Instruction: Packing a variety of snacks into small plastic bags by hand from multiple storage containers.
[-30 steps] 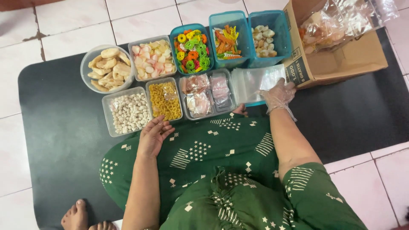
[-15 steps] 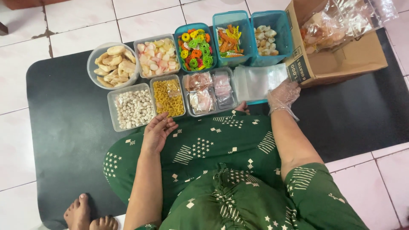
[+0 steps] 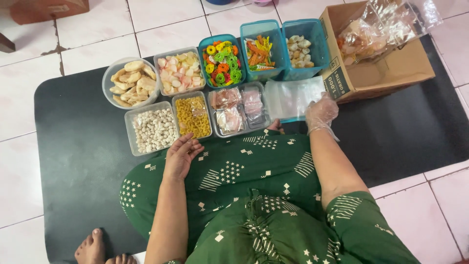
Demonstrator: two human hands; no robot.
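left hand (image 3: 181,155) rests spread on the knee; gloved right hand (image 3: 320,112) lies loosely curled on clear bags (image 3: 292,98).

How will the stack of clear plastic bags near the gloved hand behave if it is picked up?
The plastic bags look thin and see-through, so they would probably be floppy and very light. They lie flat in a smooth stack, so single sheets may slide apart. The right hand wears a thin plastic glove, which may make its grip on one bag slippery.
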